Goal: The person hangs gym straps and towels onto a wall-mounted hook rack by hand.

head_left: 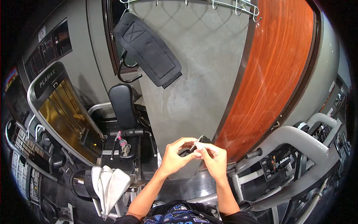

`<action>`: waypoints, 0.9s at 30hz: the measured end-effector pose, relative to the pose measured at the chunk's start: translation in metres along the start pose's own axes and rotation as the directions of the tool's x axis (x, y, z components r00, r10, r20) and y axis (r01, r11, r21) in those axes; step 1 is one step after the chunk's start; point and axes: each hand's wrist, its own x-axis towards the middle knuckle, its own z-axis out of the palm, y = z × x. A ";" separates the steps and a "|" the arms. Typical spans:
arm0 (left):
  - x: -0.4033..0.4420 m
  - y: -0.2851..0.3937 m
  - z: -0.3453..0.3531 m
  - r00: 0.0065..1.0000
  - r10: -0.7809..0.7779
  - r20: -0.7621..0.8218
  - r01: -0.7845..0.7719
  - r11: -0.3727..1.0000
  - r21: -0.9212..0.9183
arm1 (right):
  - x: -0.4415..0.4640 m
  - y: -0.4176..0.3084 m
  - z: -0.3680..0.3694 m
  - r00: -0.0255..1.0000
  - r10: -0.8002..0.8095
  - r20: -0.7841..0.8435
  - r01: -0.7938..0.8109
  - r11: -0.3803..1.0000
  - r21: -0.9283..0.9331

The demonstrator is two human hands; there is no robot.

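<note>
"What are the bare left hand [174, 156] and bare right hand [215, 158] doing?"
"Both are pinching a small, dark, silver-edged object [193, 148] between their fingertips. Can't tell what it is, tbh."
"And that black, rectangular, padded fabric strap [149, 50]?"
"It's hanging beyond the hands, while a glossy, red-brown, wood-grain panel [278, 56] is running up past the right one."

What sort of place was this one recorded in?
Most likely a gym: there is a weight machine marked PLAMAX, a black padded backrest beside it, and a grey tubular frame like another exercise machine's on the right.
</note>
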 end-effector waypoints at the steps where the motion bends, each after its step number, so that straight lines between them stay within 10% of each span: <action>1: -0.001 -0.008 -0.001 0.999 -0.042 -0.005 0.041 0.992 -0.117 | 0.002 -0.005 0.000 0.999 0.018 0.044 -0.018 1.000 0.001; 9: -0.001 -0.013 0.000 0.937 -0.295 -0.187 0.239 0.933 -0.270 | 0.005 -0.019 -0.019 0.979 -0.204 -0.006 0.199 0.960 -0.198; 13: 0.002 -0.021 -0.019 0.909 -0.265 -0.321 0.099 0.886 -0.453 | 0.029 -0.018 -0.037 0.984 -0.176 -0.023 0.165 0.957 -0.240; 16: 0.007 -0.028 -0.040 0.973 -0.185 -0.137 0.016 0.648 -0.762 | 0.042 0.021 -0.025 0.870 -0.079 0.486 0.103 0.995 -0.021; 19: 0.013 -0.028 -0.040 0.978 -0.119 -0.171 -0.040 0.697 -0.716 | 0.027 0.037 0.006 0.762 0.108 0.638 -0.233 0.966 0.115; 27: 0.013 -0.047 -0.036 0.965 -0.051 -0.258 -0.198 0.509 -0.838 | 0.014 0.029 0.063 0.895 -0.136 0.424 0.115 0.990 0.076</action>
